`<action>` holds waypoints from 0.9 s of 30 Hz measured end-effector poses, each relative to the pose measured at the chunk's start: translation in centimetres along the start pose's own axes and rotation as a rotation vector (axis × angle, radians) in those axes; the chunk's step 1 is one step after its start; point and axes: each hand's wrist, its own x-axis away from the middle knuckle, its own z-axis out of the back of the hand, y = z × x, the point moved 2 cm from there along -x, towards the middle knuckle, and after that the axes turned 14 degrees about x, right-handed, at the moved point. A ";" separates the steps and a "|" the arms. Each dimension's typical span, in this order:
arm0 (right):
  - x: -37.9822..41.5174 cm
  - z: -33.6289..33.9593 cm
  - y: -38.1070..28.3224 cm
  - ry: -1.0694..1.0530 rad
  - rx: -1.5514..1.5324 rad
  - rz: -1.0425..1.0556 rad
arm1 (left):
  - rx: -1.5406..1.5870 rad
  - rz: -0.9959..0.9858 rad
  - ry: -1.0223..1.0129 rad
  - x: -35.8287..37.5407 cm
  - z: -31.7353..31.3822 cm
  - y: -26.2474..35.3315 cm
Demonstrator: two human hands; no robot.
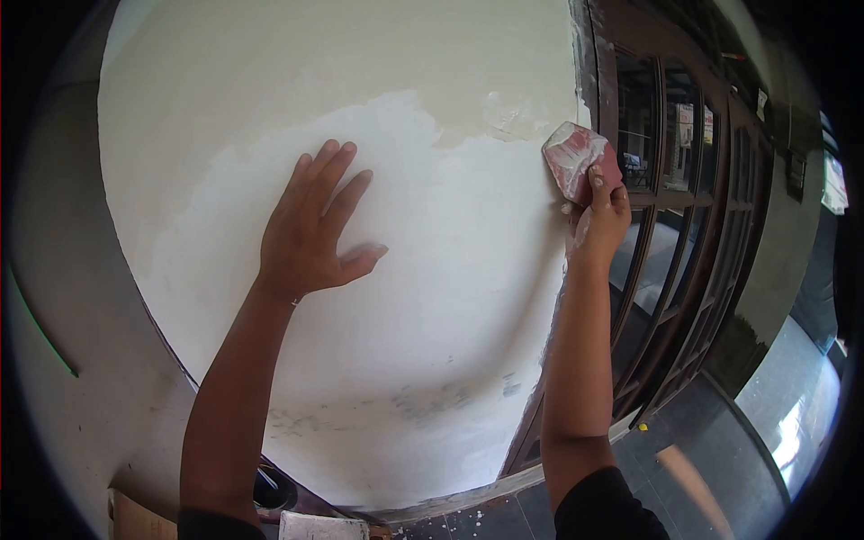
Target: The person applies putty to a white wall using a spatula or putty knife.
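A wall point(423, 225) stands before me, its upper part beige and its lower part covered in fresh white filler. My left hand point(310, 220) has its fingers spread against or just in front of the white area; contact is hard to tell. My right hand point(603, 211) grips a red flat putty spreader point(616, 166) by its lower edge, at the wall's right edge near the door frame. White putty point(567, 157) is smeared over the spreader's face, and some sticks to my right fingers. A small wet patch of putty point(513, 117) shows on the beige part.
On the right are dark wooden doors point(661, 198) with glass panes. Below lies a grey tiled floor point(697, 427) with white splatters near the wall's foot. A white-smeared box or board point(322, 526) and a dark round container point(273, 490) are at the bottom.
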 end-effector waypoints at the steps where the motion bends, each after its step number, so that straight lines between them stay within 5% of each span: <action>1: 0.2 0.6 0.0 0.028 -0.047 -0.022 | -0.003 -0.001 -0.001 0.1 0.0 0.0; 4: 0.3 0.4 -0.7 0.047 -0.159 0.062 | -0.010 -0.005 0.004 0.2 0.0 0.0; 6: 0.8 -0.1 -2.6 0.036 0.106 0.434 | -0.012 -0.004 0.003 0.2 0.1 0.0; 8: 1.4 0.0 -2.6 -0.001 0.195 0.430 | -0.009 0.000 0.002 0.2 0.0 -0.1; 10: 2.5 -0.9 -3.3 0.035 0.977 0.909 | -0.008 0.001 0.002 0.1 0.1 0.0; 14: 2.7 -1.2 -1.1 -0.051 1.286 1.159 | 0.001 -0.014 0.013 0.2 0.1 -0.1; 27: 7.0 3.2 -1.8 -0.185 1.350 1.087 | -0.001 -0.015 0.020 0.0 0.1 0.0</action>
